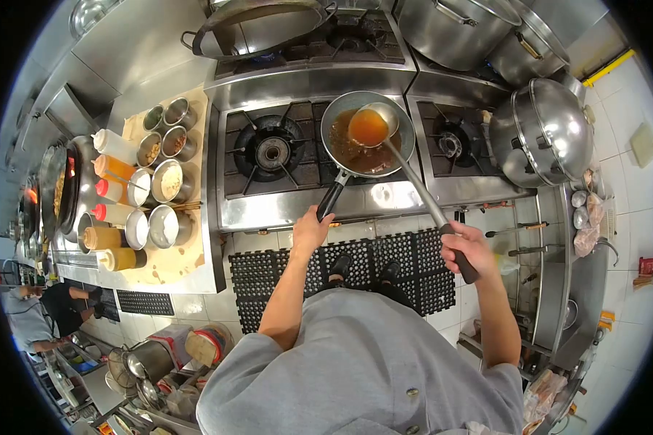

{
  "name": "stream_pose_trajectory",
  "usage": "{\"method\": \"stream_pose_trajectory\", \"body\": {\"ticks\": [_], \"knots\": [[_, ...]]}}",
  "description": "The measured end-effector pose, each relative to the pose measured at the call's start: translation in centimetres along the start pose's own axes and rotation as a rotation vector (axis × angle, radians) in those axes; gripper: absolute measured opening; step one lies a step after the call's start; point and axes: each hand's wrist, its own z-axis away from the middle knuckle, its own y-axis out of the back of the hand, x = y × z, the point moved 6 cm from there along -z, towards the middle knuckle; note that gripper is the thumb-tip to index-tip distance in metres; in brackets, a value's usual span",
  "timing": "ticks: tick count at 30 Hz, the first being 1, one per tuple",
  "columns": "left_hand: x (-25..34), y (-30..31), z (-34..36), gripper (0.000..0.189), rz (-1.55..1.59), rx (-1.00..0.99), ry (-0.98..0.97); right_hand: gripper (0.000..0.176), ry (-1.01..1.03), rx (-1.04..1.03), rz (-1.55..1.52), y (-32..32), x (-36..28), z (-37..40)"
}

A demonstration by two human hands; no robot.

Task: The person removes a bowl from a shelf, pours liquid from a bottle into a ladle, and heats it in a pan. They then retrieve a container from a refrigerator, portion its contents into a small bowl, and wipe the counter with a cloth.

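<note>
My left hand (312, 232) is closed round the black handle of a frying pan (339, 109), which sits on the middle burner. Brown broth (352, 154) with bits in it lies in the pan. Over the pan is the bowl of a long ladle (422, 192), holding orange-brown liquid. My right hand (471, 250) wraps round the ladle's dark grip, and its shaft slants from the pan down to the right. Whether the ladle bowl touches the pan's bottom is hard to see.
Squeeze bottles (114, 214) and metal cups (173, 181) crowd the left counter. A large wok (261, 14) sits behind on the stove. Stockpots (457, 32) stand at the back right, near a domed steel pot (548, 130). Another person (33, 319) is at far left.
</note>
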Motion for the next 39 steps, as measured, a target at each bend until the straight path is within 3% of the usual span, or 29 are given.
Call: {"method": "stream_pose_trajectory", "body": {"ticks": [5, 13, 17, 19, 22, 25, 28, 34, 39], "knots": [[0.7, -0.8, 0.8, 0.043, -0.028, 0.060, -0.012, 0.048, 0.074, 0.117, 0.175, 1.3, -2.0, 1.5], [1.1, -2.7, 1.3, 0.043, 0.053, 0.079, -0.028, 0.054, 0.282, 0.241, 0.390, 2.7, 0.5, 2.7], [1.9, -2.1, 1.4, 0.048, 0.169, -0.115, 0.059, 0.057, 0.322, 0.379, 0.598, 5.6, 5.8, -0.8], [2.1, -1.6, 1.6, 0.052, 0.267, -0.212, 0.118, 0.058, 0.446, 0.393, 0.763, 6.5, 7.3, -3.2], [1.5, -2.0, 1.4, 0.055, 0.317, -0.211, 0.092, 0.059, 0.466, 0.452, 1.002, 6.9, 7.5, -4.9], [1.1, -2.4, 1.4, 0.055, 0.346, -0.190, 0.039, 0.059, 0.375, 0.416, 0.939, 7.7, 8.6, -5.6], [0.5, -2.8, 1.1, 0.057, 0.320, -0.167, 0.006, 0.059, 0.201, 0.269, 0.610, 5.9, 8.0, -3.7], [1.4, -2.0, 1.3, 0.058, 0.295, -0.199, 0.017, 0.036, -0.153, 0.076, 0.074, 3.1, 4.1, -1.0], [0.8, -2.4, 0.9, 0.057, 0.313, -0.208, -0.006, 0.041, -0.245, -0.218, -0.416, 2.8, 2.7, -1.8]]}}
